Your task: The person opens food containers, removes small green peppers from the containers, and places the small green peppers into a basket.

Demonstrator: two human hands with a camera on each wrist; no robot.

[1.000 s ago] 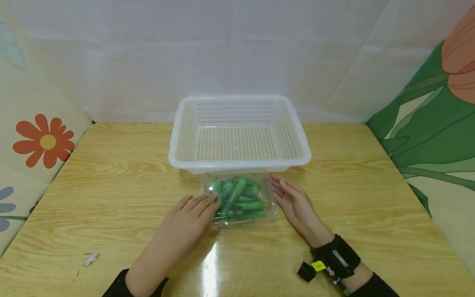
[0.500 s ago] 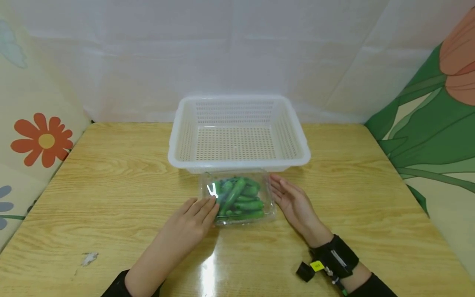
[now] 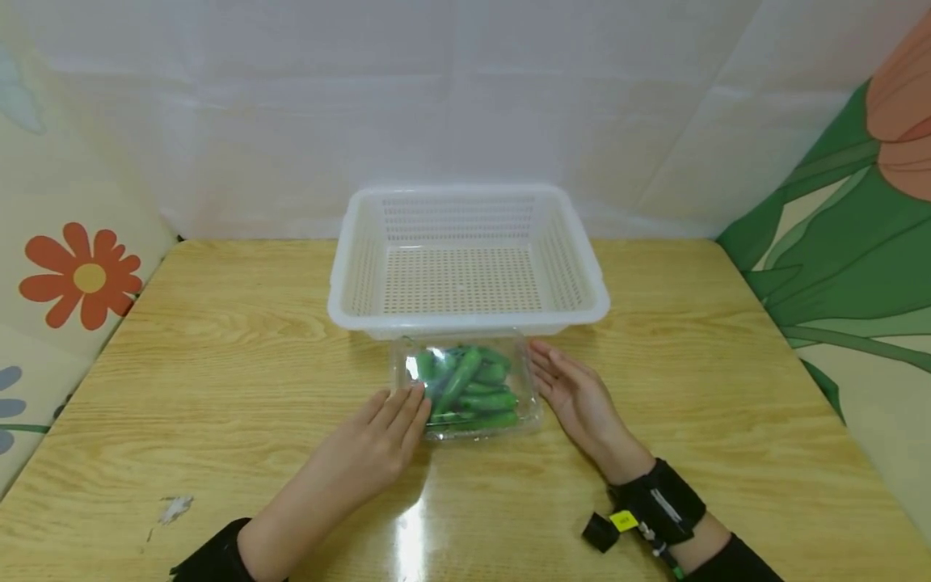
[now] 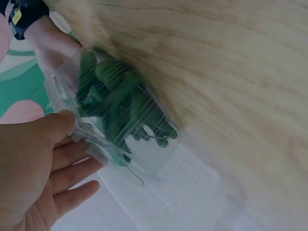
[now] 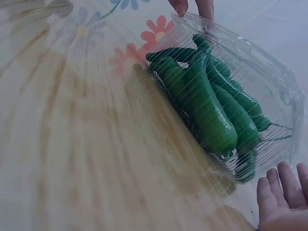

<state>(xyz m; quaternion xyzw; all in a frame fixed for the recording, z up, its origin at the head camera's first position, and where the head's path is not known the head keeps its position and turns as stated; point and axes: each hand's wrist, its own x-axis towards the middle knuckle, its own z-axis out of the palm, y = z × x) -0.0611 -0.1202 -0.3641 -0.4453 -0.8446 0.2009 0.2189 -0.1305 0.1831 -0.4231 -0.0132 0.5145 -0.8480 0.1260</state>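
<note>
A clear plastic clamshell box (image 3: 532,412) filled with long green peppers (image 3: 465,384) is on the table, lid down, right in front of the white basket. At its near left corner my left hand (image 3: 385,432) pinches the edge, fingers over the lid. The left wrist view puts the thumb (image 4: 65,120) on one side of the rim and the fingers on the other. My right hand (image 3: 582,400) lies along the box's right side, palm toward it. In the right wrist view its fingers (image 5: 288,185) are extended beside the box wall, not curled around it.
The white perforated basket (image 3: 469,319) stands behind the box, close to the white backdrop (image 3: 465,97). Patterned panels border the wooden table (image 3: 240,347) left and right. A black wrist strap with a small black block (image 3: 600,533) hangs at the right wrist.
The left fingers have drawn together at the box's corner, and the left thumb has gone out of sight in the head view. Box and right hand stay nearly where they were.
</note>
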